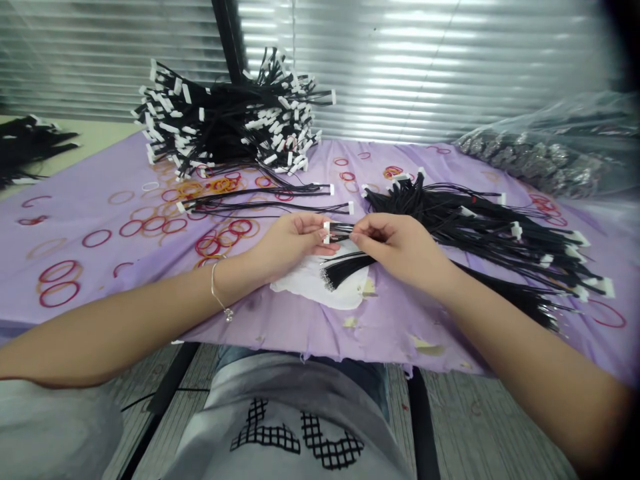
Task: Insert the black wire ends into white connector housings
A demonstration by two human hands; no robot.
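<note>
My left hand [303,239] pinches a small white connector [327,232] between thumb and fingers. Black wires [342,230] run from it to the right, and my right hand [387,243] has thumb and forefinger closed on them. Below my fingers, a bundle of loose black wires [345,269] with bare metal ends lies on a white patch [300,281]. Just behind my hands rest two finished-looking wire harnesses [280,207] with white connectors. To the right spreads a pile of black wires with white connectors [480,227], partly behind my right forearm.
A tall heap of black cable harnesses [215,127] stands at the back left. Red and yellow rubber bands [150,223] are scattered over the purple cloth [280,320]. A clear plastic bag of metallic parts [540,160] lies at the back right, and more black wires [30,147] at the far left.
</note>
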